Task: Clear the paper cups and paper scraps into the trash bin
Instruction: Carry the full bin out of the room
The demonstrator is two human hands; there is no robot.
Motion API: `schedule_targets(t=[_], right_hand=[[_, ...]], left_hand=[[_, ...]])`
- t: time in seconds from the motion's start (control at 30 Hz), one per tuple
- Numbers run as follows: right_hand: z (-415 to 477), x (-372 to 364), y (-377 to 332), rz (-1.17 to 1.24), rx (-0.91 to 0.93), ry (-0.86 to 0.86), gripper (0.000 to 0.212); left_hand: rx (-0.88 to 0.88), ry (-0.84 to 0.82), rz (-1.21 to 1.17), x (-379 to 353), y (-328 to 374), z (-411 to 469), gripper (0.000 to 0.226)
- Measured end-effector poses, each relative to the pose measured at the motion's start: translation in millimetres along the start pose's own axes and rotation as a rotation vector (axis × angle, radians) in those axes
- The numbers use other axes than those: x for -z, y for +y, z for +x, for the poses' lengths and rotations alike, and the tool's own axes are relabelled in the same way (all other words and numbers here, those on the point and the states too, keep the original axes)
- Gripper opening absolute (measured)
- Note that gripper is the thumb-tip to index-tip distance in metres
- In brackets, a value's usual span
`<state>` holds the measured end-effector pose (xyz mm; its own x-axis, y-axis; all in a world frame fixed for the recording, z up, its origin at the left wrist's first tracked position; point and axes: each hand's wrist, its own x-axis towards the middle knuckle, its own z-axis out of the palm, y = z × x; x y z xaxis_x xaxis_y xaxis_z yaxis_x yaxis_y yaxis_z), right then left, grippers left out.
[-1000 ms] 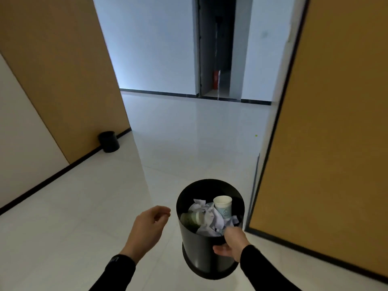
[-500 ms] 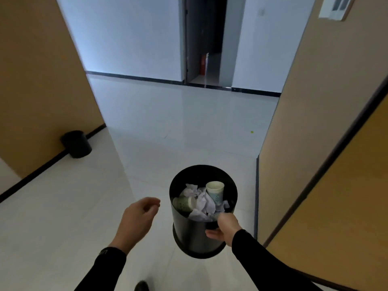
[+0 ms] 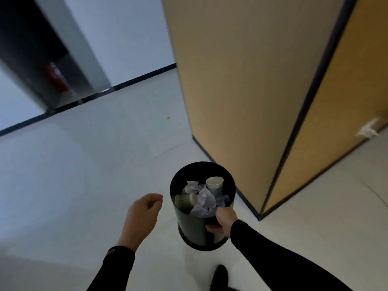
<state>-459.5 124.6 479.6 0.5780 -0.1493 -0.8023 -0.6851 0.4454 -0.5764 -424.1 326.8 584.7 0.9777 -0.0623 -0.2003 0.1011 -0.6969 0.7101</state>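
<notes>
Bin (image 3: 189, 225) is carried off the floor, rim pinched by the right hand (image 3: 223, 220); cups (image 3: 214, 184) and scraps (image 3: 204, 198) already inside. Left hand (image 3: 142, 215) loosely curled, empty. Probably just needs setting down upright.

A pale tiled floor (image 3: 73, 175) fills the view; a tan wall panel (image 3: 237, 91) with dark edging rises at right; a blurred red object (image 3: 55, 77) sits in the dark doorway (image 3: 31, 49) at upper left; a black shoe (image 3: 219, 277) shows at the bottom edge.
</notes>
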Motion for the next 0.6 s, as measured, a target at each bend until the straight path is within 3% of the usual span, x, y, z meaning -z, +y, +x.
schedule_targets(t=[0.13, 0.27, 0.37, 0.47, 0.6], right_hand=[[55, -26, -15, 0.098, -0.014, 0.095, 0.012], [95, -39, -34, 0.219, -0.043, 0.186, 0.006], [116, -44, -45, 0.371, -0.096, 0.238, 0.015], [136, -43, -52, 0.507, -0.150, 0.328, 0.028], [175, -42, -49, 0.607, -0.206, 0.454, 0.022]], left_hand=[[-0.108, -0.124, 0.091, -2, 10, 76, 0.030], [-0.172, -0.236, 0.183, -7, 5, 139, 0.016], [-0.184, -0.289, 0.203, -17, 7, 188, 0.014], [-0.211, -0.396, 0.249, -50, 9, 228, 0.014], [-0.285, -0.640, 0.354, -117, 7, 282, 0.018]])
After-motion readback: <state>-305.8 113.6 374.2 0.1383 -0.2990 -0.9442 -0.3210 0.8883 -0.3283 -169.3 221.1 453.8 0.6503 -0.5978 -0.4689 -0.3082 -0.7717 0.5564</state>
